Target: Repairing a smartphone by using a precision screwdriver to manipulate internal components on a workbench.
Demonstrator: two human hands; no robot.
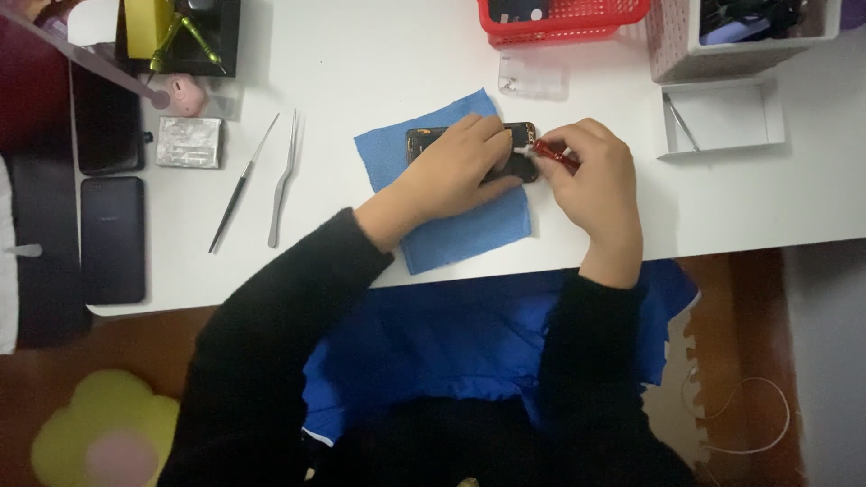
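Foreground: black sleeves (pixel 271 361) and a blue cloth on the lap (pixel 451 343) are seen nearest the camera, below the edge of the white surface (pixel 379 54).
Work piece: an opened phone (pixel 424 140), dark with its inner parts exposed, is laid on a blue cloth pad (pixel 451 234) near the surface's front edge; its long axis runs left to right.
Left hand (pixel 456 171): laid flat over the middle of the phone, fingers bent down onto it, pinning it; most of the body is hidden beneath.
Right hand (pixel 591 176): fingers closed around a red-handled screwdriver (pixel 555 155).
Key relation: the screwdriver tip is pointed left and meets the phone's right end, just beside the left fingertips; the right hand is the nearer to that end.
Obstruction: the left fingers crowd the contact spot; the exact point cannot be made out.
Left of pad: tweezers (pixel 284 180) and a thin probe (pixel 242 185) lie well apart from the hands; a dark phone (pixel 113 239) and a metal plate (pixel 188 142) lie farther left.
Behind: a clear plastic case (pixel 534 77), a red basket (pixel 559 22), a white tray (pixel 722 117).
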